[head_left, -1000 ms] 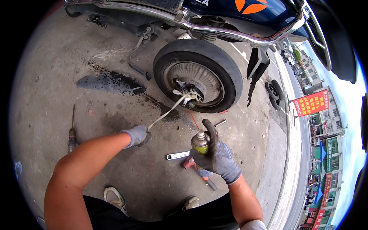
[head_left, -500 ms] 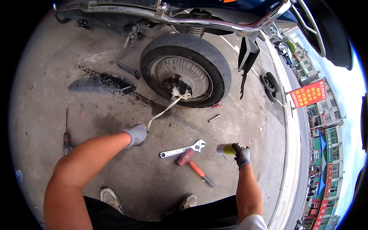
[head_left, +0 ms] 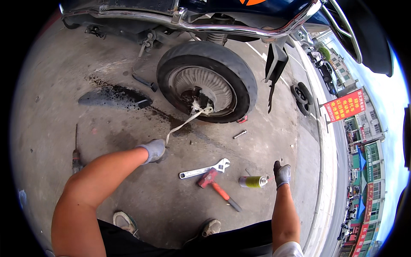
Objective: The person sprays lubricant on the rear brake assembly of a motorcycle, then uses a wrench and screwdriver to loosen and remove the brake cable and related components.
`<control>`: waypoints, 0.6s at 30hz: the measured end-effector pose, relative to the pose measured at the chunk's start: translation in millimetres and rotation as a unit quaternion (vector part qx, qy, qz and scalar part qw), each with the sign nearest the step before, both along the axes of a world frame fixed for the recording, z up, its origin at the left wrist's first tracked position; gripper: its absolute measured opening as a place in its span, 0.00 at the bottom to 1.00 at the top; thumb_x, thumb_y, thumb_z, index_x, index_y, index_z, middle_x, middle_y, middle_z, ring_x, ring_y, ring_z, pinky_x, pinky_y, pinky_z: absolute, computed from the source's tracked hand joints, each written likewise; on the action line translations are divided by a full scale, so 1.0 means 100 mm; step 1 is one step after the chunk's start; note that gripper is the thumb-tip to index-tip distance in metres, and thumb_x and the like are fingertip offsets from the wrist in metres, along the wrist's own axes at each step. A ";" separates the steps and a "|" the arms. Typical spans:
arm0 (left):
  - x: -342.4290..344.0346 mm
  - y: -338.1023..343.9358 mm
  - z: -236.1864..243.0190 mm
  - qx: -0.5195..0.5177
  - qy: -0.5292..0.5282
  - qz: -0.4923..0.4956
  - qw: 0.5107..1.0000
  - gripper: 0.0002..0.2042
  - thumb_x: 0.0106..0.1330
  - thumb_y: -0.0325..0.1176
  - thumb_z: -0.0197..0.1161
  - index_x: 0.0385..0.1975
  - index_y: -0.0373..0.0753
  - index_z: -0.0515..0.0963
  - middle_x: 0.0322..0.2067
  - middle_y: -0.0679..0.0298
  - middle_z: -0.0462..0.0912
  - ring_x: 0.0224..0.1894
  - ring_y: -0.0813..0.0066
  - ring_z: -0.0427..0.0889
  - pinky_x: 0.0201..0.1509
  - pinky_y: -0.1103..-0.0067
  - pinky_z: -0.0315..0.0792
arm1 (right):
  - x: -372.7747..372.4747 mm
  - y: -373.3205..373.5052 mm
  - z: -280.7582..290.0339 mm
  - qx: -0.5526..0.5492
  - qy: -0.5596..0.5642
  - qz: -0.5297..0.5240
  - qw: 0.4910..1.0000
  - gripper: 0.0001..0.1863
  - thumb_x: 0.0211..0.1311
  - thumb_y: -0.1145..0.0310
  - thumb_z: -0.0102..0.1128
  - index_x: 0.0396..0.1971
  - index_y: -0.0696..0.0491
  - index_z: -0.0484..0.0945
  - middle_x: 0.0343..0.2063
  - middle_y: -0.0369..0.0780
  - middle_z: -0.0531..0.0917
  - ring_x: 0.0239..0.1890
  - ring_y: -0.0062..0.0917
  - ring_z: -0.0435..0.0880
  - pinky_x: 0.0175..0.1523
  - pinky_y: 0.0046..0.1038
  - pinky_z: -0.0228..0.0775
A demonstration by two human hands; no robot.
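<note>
My left hand [head_left: 154,150], in a grey glove, is closed on a pale strap [head_left: 176,129] tied around the wheel hub [head_left: 201,103] of a dark blue scooter [head_left: 287,10]. My right hand [head_left: 281,173], also gloved, is empty with fingers apart, just above the concrete beside a yellow-green spray can [head_left: 252,181] lying on its side. An adjustable wrench [head_left: 195,171] and a red hammer [head_left: 218,188] with an orange and black handle lie between my hands, and a small metal socket or bolt [head_left: 239,133] lies below the tire [head_left: 173,68].
A long screwdriver-like tool [head_left: 76,158] lies at far left. A curved grey piece or stain [head_left: 94,100] and dark wet marks are left of the wheel. Two tires [head_left: 302,99], a red signboard [head_left: 342,107], a kerb, the road and shopfronts are on the right.
My right hand lowered the spray can to the ground on the right and let it go, then moved slightly right and up. My left hand still holds the strap.
</note>
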State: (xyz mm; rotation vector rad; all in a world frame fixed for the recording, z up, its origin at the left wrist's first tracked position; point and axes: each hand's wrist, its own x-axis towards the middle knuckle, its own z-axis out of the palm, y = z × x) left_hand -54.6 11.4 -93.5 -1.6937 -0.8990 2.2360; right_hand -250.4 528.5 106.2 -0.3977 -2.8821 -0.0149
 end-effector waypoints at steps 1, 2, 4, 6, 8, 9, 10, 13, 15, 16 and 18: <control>-0.27 0.12 -0.26 -0.084 0.117 -0.117 0.983 0.08 0.67 0.37 0.51 0.38 0.42 0.73 0.43 0.59 0.78 0.44 0.71 0.77 0.47 0.76 0.72 | -0.35 0.45 0.24 -0.108 0.054 0.054 0.991 0.26 0.64 0.53 0.66 0.39 0.66 0.75 0.27 0.42 0.81 0.26 0.26 0.77 0.33 0.34 0.72; -0.29 0.03 -0.60 -0.192 0.185 -0.223 0.938 0.08 0.67 0.38 0.51 0.38 0.42 0.73 0.43 0.59 0.78 0.43 0.72 0.77 0.47 0.77 0.72 | -0.45 0.29 0.39 -0.225 0.051 0.097 0.968 0.23 0.65 0.56 0.67 0.38 0.64 0.75 0.26 0.37 0.80 0.24 0.21 0.74 0.30 0.28 0.69; 0.03 -0.25 -1.03 -0.332 0.219 -0.324 0.858 0.10 0.69 0.41 0.50 0.36 0.43 0.73 0.37 0.60 0.78 0.39 0.72 0.77 0.43 0.77 0.71 | 0.12 -0.86 0.90 -0.267 -0.033 0.172 0.948 0.18 0.67 0.60 0.65 0.39 0.61 0.75 0.25 0.34 0.77 0.23 0.18 0.71 0.28 0.24 0.65; -0.07 -0.12 -1.04 -0.079 0.161 -0.145 0.973 0.12 0.69 0.43 0.49 0.34 0.43 0.73 0.31 0.61 0.78 0.35 0.74 0.76 0.38 0.76 0.70 | 0.51 -1.18 1.29 -0.309 -0.040 0.226 0.923 0.15 0.69 0.61 0.63 0.41 0.60 0.76 0.26 0.34 0.78 0.24 0.16 0.72 0.29 0.23 0.66; -0.09 -0.10 -1.00 0.123 0.088 0.010 0.988 0.12 0.70 0.43 0.49 0.33 0.43 0.73 0.26 0.63 0.76 0.31 0.75 0.75 0.33 0.74 0.68 | 0.99 -1.59 1.39 -0.300 -0.064 0.269 0.913 0.16 0.67 0.62 0.62 0.45 0.60 0.76 0.29 0.39 0.82 0.28 0.21 0.78 0.35 0.27 0.71; -0.11 -0.10 -0.97 0.099 0.101 -0.012 0.990 0.12 0.70 0.42 0.48 0.32 0.42 0.73 0.25 0.63 0.75 0.28 0.74 0.74 0.31 0.73 0.66 | 1.21 -1.73 1.38 -0.291 -0.083 0.291 0.908 0.18 0.66 0.63 0.62 0.48 0.60 0.76 0.30 0.44 0.85 0.32 0.26 0.84 0.39 0.30 0.76; -0.08 -0.16 -0.95 0.070 0.111 -0.035 0.991 0.12 0.71 0.41 0.48 0.32 0.42 0.73 0.23 0.64 0.74 0.25 0.73 0.72 0.29 0.71 0.65 | 1.38 -1.85 1.38 -0.211 -0.131 0.395 0.885 0.19 0.66 0.62 0.63 0.50 0.59 0.76 0.32 0.44 0.85 0.34 0.28 0.85 0.40 0.31 0.76; 0.16 -0.33 -0.73 -0.103 0.157 -0.176 0.966 0.12 0.71 0.39 0.48 0.31 0.40 0.74 0.18 0.65 0.72 0.18 0.72 0.69 0.23 0.68 0.61 | 1.67 -2.20 1.35 -0.105 -0.329 0.545 0.764 0.23 0.65 0.61 0.66 0.55 0.56 0.75 0.39 0.48 0.85 0.44 0.38 0.87 0.47 0.36 0.78; 0.04 -0.05 -0.05 -0.377 0.263 -0.428 0.778 0.13 0.72 0.39 0.46 0.31 0.39 0.74 0.16 0.64 0.71 0.15 0.71 0.66 0.21 0.67 0.59 | 1.67 -2.10 1.14 -0.191 -0.380 0.571 0.702 0.25 0.65 0.57 0.65 0.55 0.56 0.76 0.41 0.49 0.85 0.43 0.40 0.86 0.48 0.35 0.78; 0.08 0.05 0.50 -0.527 0.260 -0.564 0.580 0.14 0.73 0.39 0.45 0.31 0.38 0.74 0.16 0.64 0.70 0.14 0.70 0.64 0.21 0.66 0.58 | 1.69 -2.10 1.14 -0.088 -0.394 0.586 0.703 0.25 0.66 0.54 0.62 0.56 0.56 0.75 0.43 0.50 0.84 0.45 0.42 0.85 0.50 0.35 0.77; 0.17 0.00 0.82 -0.599 0.243 -0.637 0.419 0.13 0.72 0.38 0.47 0.31 0.38 0.75 0.17 0.63 0.71 0.14 0.69 0.66 0.21 0.66 0.60 | 1.73 -2.04 0.91 -0.049 -0.425 0.579 0.694 0.24 0.67 0.54 0.61 0.55 0.55 0.75 0.43 0.49 0.84 0.45 0.43 0.85 0.50 0.36 0.76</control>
